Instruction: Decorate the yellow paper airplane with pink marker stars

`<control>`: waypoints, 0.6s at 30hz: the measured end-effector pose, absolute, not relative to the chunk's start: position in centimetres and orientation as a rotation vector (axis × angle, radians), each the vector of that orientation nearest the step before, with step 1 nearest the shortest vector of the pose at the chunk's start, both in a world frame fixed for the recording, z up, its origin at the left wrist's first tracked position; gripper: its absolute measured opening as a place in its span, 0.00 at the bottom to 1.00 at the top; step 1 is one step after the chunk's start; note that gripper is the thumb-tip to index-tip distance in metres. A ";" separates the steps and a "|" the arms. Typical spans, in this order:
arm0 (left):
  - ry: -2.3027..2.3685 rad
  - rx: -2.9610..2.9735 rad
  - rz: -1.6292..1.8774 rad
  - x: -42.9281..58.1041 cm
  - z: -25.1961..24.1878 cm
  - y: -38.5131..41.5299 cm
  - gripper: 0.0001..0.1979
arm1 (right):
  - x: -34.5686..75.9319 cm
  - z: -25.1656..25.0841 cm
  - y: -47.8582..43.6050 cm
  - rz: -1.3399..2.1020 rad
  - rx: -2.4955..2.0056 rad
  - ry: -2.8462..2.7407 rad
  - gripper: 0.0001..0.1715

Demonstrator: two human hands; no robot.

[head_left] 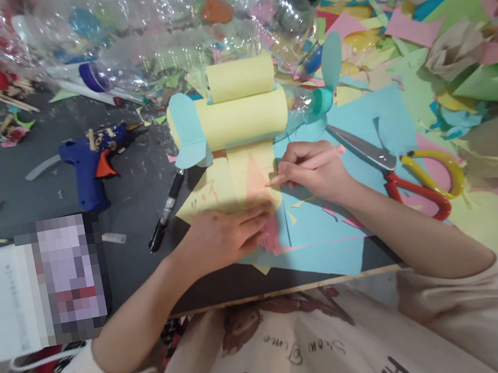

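Across the dark tabletop (pixel 142 179), I see clear plastic bottles (pixel 142 19) massed along the far side, with paper scraps piled to the right. Closer to the wearer, a blue sheet (pixel 395 112) lies under part of the work, and beyond the hands rests a yellow paper tube (pixel 241 118) with blue wing-like pieces and a bottle neck at its right end. Open-bladed scissors (pixel 387 163) lie just beside the right forearm, and a blue glue gun (pixel 85 170) sits well to the left. My view shows the left hand (pixel 228 232) flat and empty, fingers extended together over the papers; the right hand (pixel 313 168) is curled in a writing grip. Next in size comes a black pen (pixel 168 207), then the pink pencil (pixel 330 155) pinched in those right fingers. Smallest, an orange paper point (pixel 254 176) lies between both hands, the pencil's tip at its right edge; I cannot tell whether they touch.
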State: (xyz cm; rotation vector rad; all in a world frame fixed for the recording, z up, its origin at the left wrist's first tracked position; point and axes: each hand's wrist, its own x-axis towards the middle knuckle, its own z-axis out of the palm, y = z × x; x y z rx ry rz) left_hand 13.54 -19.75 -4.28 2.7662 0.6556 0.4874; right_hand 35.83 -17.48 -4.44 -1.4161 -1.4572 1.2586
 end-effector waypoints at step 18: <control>0.673 2.741 0.308 13.3 -4.5 -19.8 0.16 | 36.0 -4.5 -17.6 1.271 -1.378 -1.372 0.15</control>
